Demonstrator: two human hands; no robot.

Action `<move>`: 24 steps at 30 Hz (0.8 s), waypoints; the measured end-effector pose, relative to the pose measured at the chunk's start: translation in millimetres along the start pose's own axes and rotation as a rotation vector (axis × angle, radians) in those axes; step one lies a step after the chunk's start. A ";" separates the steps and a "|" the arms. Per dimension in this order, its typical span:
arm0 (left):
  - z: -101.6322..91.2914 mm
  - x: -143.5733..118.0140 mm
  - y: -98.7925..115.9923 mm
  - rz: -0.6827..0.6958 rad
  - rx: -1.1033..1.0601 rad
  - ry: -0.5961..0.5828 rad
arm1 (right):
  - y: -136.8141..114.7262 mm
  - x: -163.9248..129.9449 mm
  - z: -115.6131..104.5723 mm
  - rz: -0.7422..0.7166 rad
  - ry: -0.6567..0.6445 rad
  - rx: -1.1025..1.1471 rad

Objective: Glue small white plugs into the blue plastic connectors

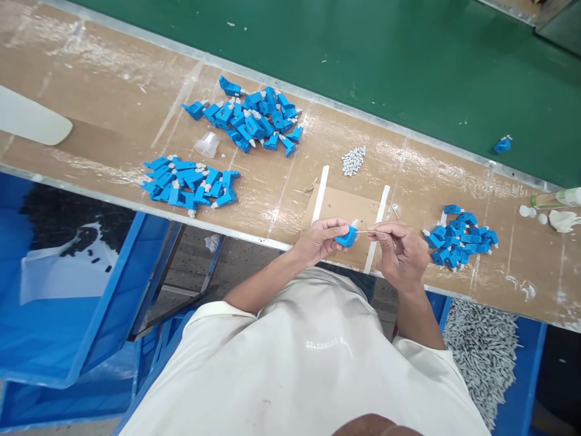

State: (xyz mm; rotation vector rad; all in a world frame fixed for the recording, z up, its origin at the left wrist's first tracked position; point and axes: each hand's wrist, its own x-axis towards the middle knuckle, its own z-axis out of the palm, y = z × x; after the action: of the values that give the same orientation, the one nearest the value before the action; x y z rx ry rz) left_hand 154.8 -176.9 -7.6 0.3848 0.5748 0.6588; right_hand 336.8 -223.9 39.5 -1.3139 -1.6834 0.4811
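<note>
My left hand (320, 240) pinches a small blue plastic part (347, 237) over the near edge of the brown bench. My right hand (399, 251) holds a thin stick (364, 232) whose tip touches that part. Both hands hover above a cardboard pad (347, 209) framed by two white strips. Piles of the same blue parts lie at the far centre (254, 118), at the left (190, 183) and just right of my right hand (460, 237). A small heap of grey pieces (353, 161) sits beyond the pad.
A green conveyor belt (385, 54) runs along the far side with one blue part (502, 144) on it. A clear cup (207, 145) stands between piles. A bottle (556, 198) and white bits lie at right. Blue bins sit below, left (68, 315) and right (485, 351), the right one holding grey pieces.
</note>
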 end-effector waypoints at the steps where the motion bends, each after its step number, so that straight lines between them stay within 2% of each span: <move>1: -0.6 -0.1 0.0 0.001 -0.005 -0.002 | -0.6 -0.2 0.4 0.019 0.002 0.019; 3: -3.0 -0.6 0.2 0.000 -0.013 -0.003 | -2.1 -0.1 0.6 0.074 0.053 0.084; 6: -9.4 -2.1 1.1 0.004 -0.019 0.018 | -2.0 0.2 -1.2 0.137 0.205 0.172; 8: -14.5 -3.5 2.7 0.013 -0.024 0.035 | 1.0 -0.2 -3.2 0.132 0.232 0.172; 15: -20.9 -8.5 13.1 0.005 -0.043 0.058 | 21.4 -6.6 2.4 -0.027 -0.006 -0.137; 19: -21.4 -10.5 15.6 0.003 -0.044 0.077 | 30.9 -7.8 7.8 -0.050 -0.149 -0.244; 24: -29.0 -10.1 12.6 0.018 -0.019 0.078 | 46.5 14.0 -0.1 -0.010 -0.109 -0.275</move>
State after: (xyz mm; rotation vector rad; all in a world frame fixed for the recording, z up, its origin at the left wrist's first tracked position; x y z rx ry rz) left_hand 124.8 -170.0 -20.0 0.3479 0.6391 0.6986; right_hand 362.3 -194.7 10.2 -1.4975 -1.8969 0.3283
